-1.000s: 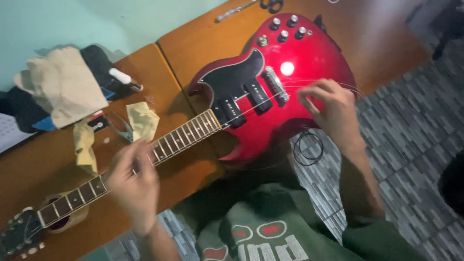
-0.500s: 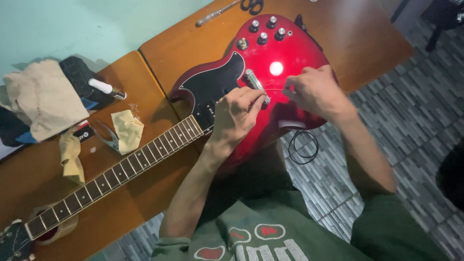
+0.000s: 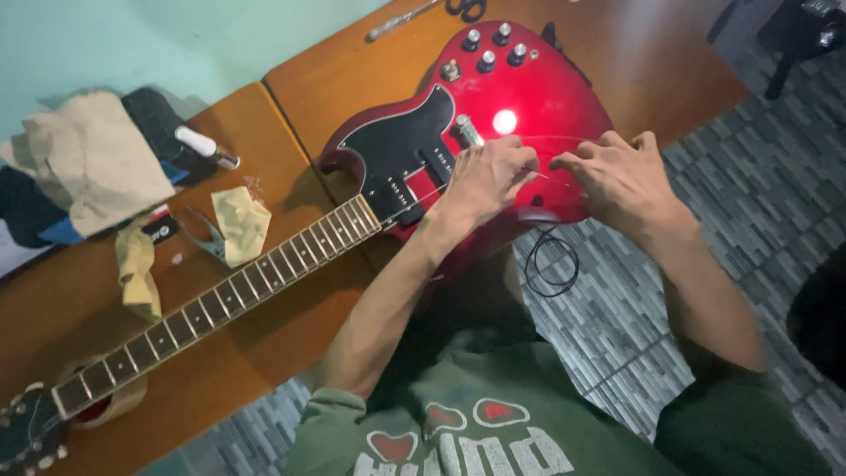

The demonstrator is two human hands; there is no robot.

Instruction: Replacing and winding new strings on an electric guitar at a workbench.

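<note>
A glossy red electric guitar (image 3: pixel 538 88) with a black pickguard lies flat on a brown wooden table (image 3: pixel 291 115), its neck (image 3: pixel 220 300) running toward the lower left. My left hand (image 3: pixel 485 176) rests over the bridge area of the body, fingers pinched on a thin guitar string (image 3: pixel 551 176). My right hand (image 3: pixel 621 176) is just to the right, fingertips pinching the same string at the body's lower edge. A loose coil of string (image 3: pixel 551 260) hangs below the guitar, over the tiled floor.
Yellow cloths (image 3: pixel 240 222) and metal pliers (image 3: pixel 203 236) lie beside the neck. A pile of cloth and dark items (image 3: pixel 88 167) sits at the far left with a white tube (image 3: pixel 203 145). A screwdriver (image 3: pixel 401 19) and scissors (image 3: pixel 465 7) lie at the table's far edge. Grey tiled floor (image 3: pixel 749 176) is on the right.
My left hand left the neck and moved right onto the guitar body beside the right hand. Both hands now pinch the string near the bridge.
</note>
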